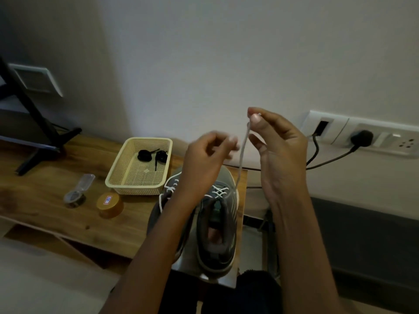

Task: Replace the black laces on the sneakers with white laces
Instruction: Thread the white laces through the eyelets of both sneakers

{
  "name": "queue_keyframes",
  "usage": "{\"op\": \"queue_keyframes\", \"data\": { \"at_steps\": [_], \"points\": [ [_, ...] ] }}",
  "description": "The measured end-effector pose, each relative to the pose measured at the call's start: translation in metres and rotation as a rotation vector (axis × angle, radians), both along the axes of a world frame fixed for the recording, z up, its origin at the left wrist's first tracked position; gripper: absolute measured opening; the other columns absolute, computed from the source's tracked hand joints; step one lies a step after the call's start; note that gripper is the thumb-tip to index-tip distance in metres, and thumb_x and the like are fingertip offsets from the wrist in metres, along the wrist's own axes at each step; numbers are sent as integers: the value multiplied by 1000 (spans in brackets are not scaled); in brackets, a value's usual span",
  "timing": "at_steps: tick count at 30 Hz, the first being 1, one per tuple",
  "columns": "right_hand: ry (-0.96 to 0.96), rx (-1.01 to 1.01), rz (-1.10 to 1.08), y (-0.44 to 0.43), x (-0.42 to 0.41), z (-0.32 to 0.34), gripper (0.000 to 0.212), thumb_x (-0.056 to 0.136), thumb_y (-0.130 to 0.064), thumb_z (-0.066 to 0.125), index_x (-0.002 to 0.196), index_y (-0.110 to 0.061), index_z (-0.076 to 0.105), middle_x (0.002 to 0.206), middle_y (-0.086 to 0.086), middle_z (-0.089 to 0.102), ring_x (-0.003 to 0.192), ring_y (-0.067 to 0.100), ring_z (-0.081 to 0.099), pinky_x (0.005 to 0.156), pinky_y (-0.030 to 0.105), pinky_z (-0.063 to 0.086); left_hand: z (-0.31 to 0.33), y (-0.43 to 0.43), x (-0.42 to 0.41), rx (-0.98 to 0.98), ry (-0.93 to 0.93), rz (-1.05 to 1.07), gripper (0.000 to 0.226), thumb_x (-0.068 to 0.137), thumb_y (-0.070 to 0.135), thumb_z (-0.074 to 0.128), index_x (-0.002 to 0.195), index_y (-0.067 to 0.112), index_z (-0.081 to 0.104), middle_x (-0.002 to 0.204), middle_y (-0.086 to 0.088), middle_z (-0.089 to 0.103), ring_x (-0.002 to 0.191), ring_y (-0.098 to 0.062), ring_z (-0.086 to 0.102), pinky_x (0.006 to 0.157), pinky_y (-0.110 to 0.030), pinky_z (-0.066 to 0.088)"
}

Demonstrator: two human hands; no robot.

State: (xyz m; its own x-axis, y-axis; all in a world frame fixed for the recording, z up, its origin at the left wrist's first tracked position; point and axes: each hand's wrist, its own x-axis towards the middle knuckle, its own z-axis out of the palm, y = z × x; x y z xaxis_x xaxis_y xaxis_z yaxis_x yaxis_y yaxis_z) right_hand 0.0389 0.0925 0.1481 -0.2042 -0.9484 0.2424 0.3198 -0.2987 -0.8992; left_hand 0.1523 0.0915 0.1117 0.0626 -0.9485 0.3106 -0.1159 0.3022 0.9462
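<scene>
Right grip: my right hand (280,150) pinches the tip of the white lace (243,150) between thumb and forefinger, raised high.
Left grip: my left hand (207,155) has curled fingers at the lace's 9 o'clock; it is blurred, so I cannot tell whether it holds anything.
Lace: runs toward 6 o'clock into a grey sneaker (230,223).
Black laces (152,155): coiled in a basket (136,185), 10 o'clock of the sneaker.

Grey sneakers (217,223) with white laces (242,155); cream mesh basket (127,177) holding black laces (152,155)
</scene>
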Motion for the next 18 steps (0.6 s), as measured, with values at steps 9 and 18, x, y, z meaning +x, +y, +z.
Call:
{"op": "queue_keyframes", "data": {
  "at_steps": [9, 18],
  "points": [
    [626, 194, -130, -26, 3, -77, 21, 88, 4, 57, 100, -4, 72, 97, 7, 67, 86, 12, 60, 87, 28, 49, -91, 3, 24, 552, -755, 60, 26, 84, 31, 69, 107, 22, 63, 92, 6, 63, 95, -15, 61, 87, -34, 49],
    [859, 385, 23, -30, 17, -136, 11, 84, -2, 64, 79, -10, 70, 77, -2, 63, 72, 8, 57, 69, 24, 44, -98, -3, 20, 481, -1009, 115, 27, 97, 28, 45, 116, 17, 61, 115, -6, 64, 106, -24, 59, 82, -35, 45]
  ]
}}
